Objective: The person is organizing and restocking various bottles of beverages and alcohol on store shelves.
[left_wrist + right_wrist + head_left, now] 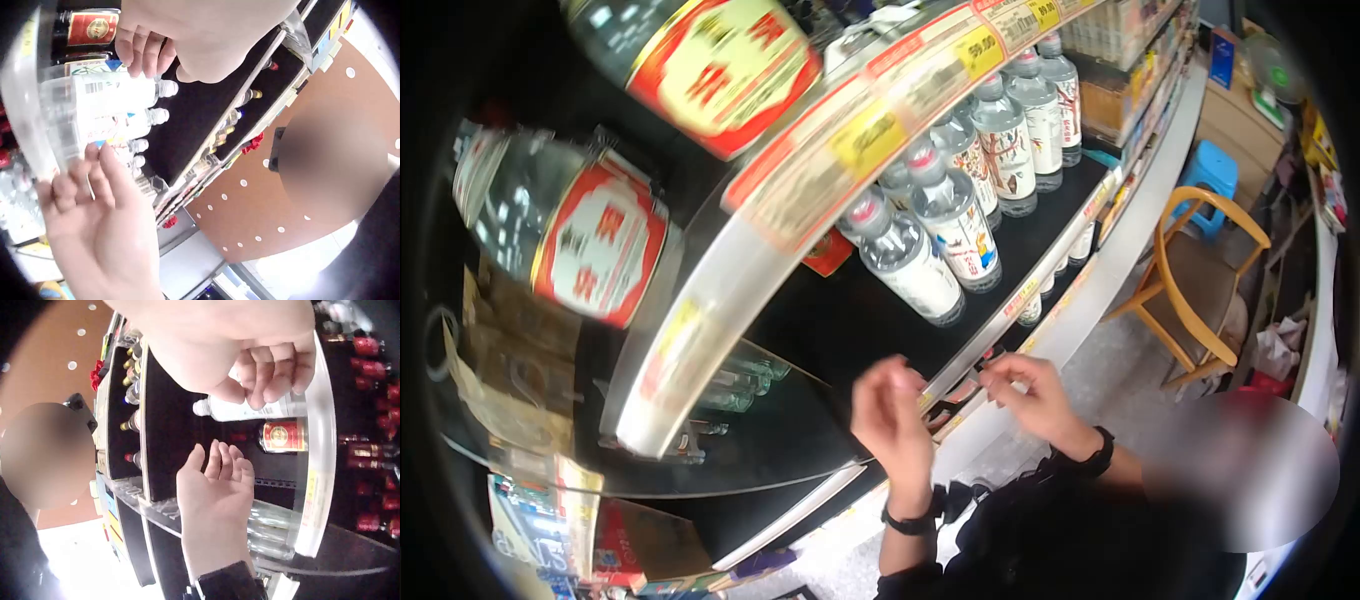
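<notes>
In the head view my left hand (890, 420) is raised before the shelf front, its fingers loosely bent and holding nothing. Level with it on the right, my right hand (1035, 400) also holds nothing, its fingers partly bent. Just beyond both stand clear bottles with white picture labels, the nearest bottle (910, 265) having a pink cap. The left wrist view has such a bottle (119, 90) just past the left fingertips. From the right wrist, a bottle (250, 409) is partly hidden behind the right fingers, beside a dark bottle with a red label (281, 435).
Large clear jugs (600, 240) with red-bordered labels are on the upper level, behind a curved shelf edge (800, 200) with price tags. Below are glass bottles (745, 380). A wooden chair (1175, 290) and a blue stool (1208, 180) stand in the aisle on the right.
</notes>
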The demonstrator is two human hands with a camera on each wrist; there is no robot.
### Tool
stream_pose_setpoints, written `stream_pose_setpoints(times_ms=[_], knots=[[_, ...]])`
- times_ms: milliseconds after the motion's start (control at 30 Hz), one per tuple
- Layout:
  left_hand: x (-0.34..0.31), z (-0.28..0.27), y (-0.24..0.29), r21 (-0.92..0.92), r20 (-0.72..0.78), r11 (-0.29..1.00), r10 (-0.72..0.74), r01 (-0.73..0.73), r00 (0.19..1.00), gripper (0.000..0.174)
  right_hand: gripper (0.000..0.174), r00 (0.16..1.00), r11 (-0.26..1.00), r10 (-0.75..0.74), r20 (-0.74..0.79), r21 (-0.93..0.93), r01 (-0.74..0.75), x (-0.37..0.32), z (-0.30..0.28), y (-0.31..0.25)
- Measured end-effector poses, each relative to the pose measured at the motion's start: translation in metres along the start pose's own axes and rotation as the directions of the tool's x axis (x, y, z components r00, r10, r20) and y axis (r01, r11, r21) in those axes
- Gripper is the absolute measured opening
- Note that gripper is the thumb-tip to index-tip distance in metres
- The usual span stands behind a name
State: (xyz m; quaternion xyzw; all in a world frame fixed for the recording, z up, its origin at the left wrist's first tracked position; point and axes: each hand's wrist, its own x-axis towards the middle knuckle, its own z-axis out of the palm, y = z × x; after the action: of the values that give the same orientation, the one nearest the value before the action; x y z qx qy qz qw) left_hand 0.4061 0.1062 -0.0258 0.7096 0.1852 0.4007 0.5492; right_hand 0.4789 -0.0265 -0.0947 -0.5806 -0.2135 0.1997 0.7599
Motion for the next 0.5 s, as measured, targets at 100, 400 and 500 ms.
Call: stream_pose_setpoints(times_ms=[100, 400, 500], knots=[[0.053, 0.023, 0.016, 0.077, -0.185, 0.997, 0.015, 0.000, 0.983, 0.027, 0.016, 0.998, 0.999, 0.040, 0.043, -0.001, -0.040, 0.029, -0.033, -0.007], [0.185, 0.026, -0.038, 0.113, -0.241, 0.985, 0.155, -0.131, 0.958, 0.033, 0.016, 0.997, 0.985, 0.027, 0.070, 0.169, -0.039, 0.073, -0.075, -0.031], [0.192, 0.019, -0.042, 0.043, -0.238, 0.992, 0.128, -0.121, 0.963, 0.031, 0.016, 0.998, 0.990, 0.020, 0.056, 0.137, -0.027, 0.079, -0.086, -0.033]])
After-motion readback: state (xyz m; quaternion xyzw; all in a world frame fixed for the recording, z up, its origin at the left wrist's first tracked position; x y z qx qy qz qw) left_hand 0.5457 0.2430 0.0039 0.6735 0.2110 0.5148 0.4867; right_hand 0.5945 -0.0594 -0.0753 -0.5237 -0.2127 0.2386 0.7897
